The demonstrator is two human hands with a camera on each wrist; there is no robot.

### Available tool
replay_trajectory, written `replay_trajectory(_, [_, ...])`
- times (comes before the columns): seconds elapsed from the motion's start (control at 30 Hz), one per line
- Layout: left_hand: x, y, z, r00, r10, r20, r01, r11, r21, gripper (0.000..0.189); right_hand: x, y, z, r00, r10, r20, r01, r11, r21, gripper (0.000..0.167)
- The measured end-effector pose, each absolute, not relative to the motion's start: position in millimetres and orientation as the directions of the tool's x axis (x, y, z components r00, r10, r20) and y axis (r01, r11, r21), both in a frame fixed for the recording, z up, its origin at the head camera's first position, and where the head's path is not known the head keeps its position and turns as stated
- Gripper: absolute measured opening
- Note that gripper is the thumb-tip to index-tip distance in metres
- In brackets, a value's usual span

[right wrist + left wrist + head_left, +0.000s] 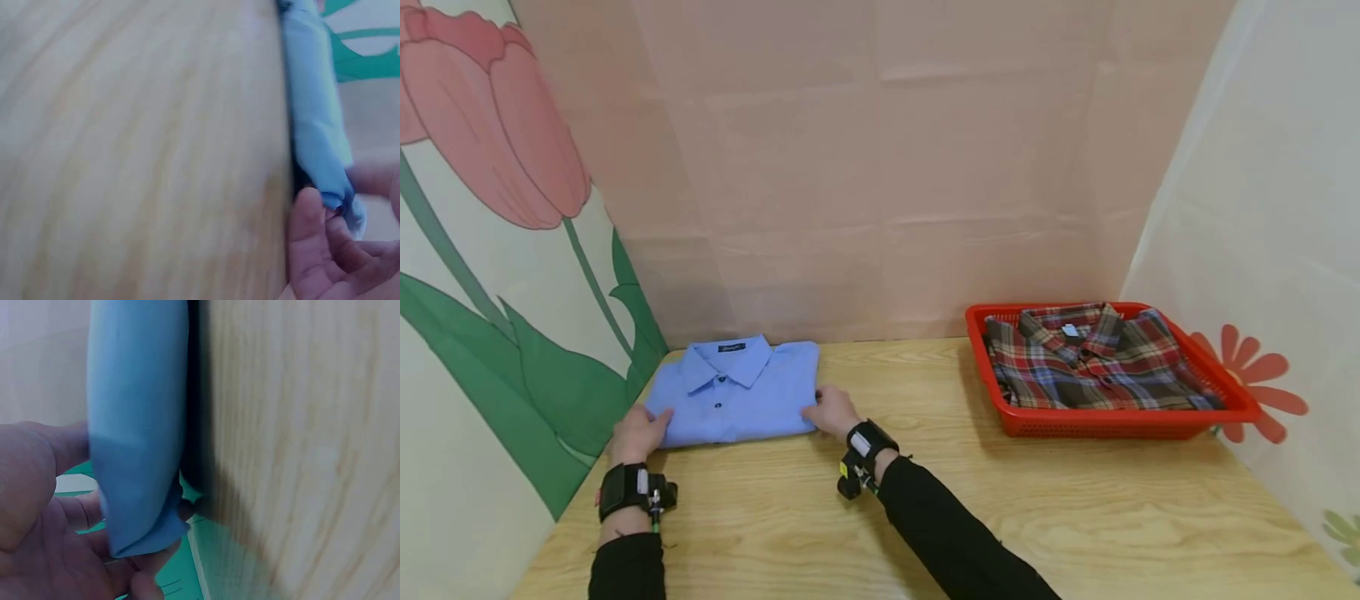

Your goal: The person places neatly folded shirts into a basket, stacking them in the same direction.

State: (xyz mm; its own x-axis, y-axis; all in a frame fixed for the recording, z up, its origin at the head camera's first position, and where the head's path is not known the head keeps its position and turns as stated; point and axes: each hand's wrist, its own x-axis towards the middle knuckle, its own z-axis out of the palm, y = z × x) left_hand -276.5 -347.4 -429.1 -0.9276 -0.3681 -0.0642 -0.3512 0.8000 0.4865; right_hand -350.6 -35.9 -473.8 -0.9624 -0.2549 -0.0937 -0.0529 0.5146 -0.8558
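Observation:
A folded light blue shirt (730, 404), collar at the back and buttons up, lies at the left of the table. My left hand (638, 433) grips its front left corner, thumb on top; in the left wrist view, fingers (144, 565) reach under the shirt's edge (137, 425). At the right side my right hand (835, 411) pinches the near corner. The right wrist view shows the thumb above the folded edge (315, 100) and curled fingers (309, 231) beneath it.
A red plastic basket (1105, 423) stands at the back right of the wooden table (940, 500), with a folded plaid shirt (1090, 367) inside. A pink-beige covering (880, 167) rises behind the table, and flower-printed sheets flank both sides.

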Motion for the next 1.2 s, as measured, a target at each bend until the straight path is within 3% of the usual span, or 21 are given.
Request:
replay_trajectory(0.17, [-275.6,-345.0,-430.3,-0.91,-0.411,-0.057,-0.377,0.761,0.528,0.056,-351.4,-38.0,-469.5,-0.944,-0.236,-0.229,0.102,0.453,-0.886,0.046])
replay_trajectory(0.47, [-281.0,-344.5,-434.2,-0.931,-0.352,-0.093,-0.338,0.739,0.583,0.078,-354.0,-42.1,-474.7,-0.958,-0.206,-0.198,0.082,0.467,-0.881,0.053])
replay_trajectory(0.7, [-284.3,-342.2,-435.5,-0.918,-0.321,-0.233,-0.397,0.715,0.575,0.086,-354.2,-40.5,-473.2,-0.94,-0.211,-0.269,0.177,0.372,-0.911,0.072])
replay_trajectory(0.97, [-285.5,-335.4,-437.2,-0.922,-0.327,-0.206,-0.382,0.687,0.618,0.079,-354.6,-39.1,-480.6,-0.961,-0.219,-0.168,0.082,0.356,-0.931,0.055])
replay_trajectory(1.2, [-293.4,-335.2,-443.8,-0.968,-0.228,-0.103,-0.234,0.681,0.694,0.061,-350.5,-39.6,-475.8,-0.961,-0.263,-0.083,0.004,0.29,-0.957,0.048])
